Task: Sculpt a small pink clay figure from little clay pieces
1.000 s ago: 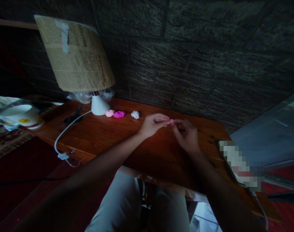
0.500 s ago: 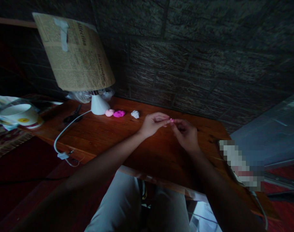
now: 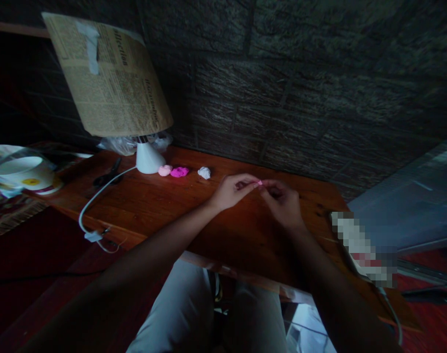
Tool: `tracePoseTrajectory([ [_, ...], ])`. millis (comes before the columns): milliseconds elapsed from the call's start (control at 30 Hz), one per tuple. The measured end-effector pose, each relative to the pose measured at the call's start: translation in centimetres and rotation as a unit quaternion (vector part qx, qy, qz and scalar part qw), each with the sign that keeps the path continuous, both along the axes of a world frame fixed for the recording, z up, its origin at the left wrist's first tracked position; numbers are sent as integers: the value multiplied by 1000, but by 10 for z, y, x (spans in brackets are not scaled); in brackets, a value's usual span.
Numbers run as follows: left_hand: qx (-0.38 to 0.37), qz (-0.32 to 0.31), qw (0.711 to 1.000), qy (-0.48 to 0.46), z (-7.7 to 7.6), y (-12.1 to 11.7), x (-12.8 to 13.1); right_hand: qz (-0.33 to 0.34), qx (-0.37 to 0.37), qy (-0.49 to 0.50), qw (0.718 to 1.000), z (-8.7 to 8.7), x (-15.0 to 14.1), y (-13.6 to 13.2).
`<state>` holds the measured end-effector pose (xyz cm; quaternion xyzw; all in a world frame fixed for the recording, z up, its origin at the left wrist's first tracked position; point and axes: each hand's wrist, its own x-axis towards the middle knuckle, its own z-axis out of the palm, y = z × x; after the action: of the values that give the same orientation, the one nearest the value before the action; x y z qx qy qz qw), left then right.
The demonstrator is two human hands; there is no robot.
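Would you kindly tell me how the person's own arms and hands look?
The left hand and right hand are ungloved, with no ring or watch discernible. The forearms look bare, without visible markings; dim light hides finer detail.

A lamp (image 3: pixel 111 81), scissors (image 3: pixel 104 179), a pink lump (image 3: pixel 165 170), a magenta lump (image 3: pixel 179 172) and a white lump (image 3: pixel 204 172) are carried by the wooden desk (image 3: pixel 145 201).

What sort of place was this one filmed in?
Probably a room in a home: a lamp with a newsprint shade stands on a wooden table, and a fringed rug shows at the left.
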<state>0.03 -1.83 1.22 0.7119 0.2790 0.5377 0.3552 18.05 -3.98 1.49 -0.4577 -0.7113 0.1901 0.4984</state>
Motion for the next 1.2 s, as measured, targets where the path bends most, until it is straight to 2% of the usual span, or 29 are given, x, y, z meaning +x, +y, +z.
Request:
tracePoseTrajectory([
  [167,10,7,1000,2,-2,2,0,5,2,12,1000,1,0,0],
  [367,-94,-53,993,-46,-9,8,2,35,-79,99,991,3,-3,0],
  [500,-130,-74,987,-53,-9,9,1,40,-93,120,988,3,-4,1],
  [733,-127,-60,989,-40,-11,5,5,36,-80,99,991,-1,-6,1],
  [1033,-118,-67,989,-63,-13,8,7,29,-87,124,988,2,-8,-1],
  [1200,-129,-67,987,-73,-12,9,6,44,-126,152,979,4,-8,0],
])
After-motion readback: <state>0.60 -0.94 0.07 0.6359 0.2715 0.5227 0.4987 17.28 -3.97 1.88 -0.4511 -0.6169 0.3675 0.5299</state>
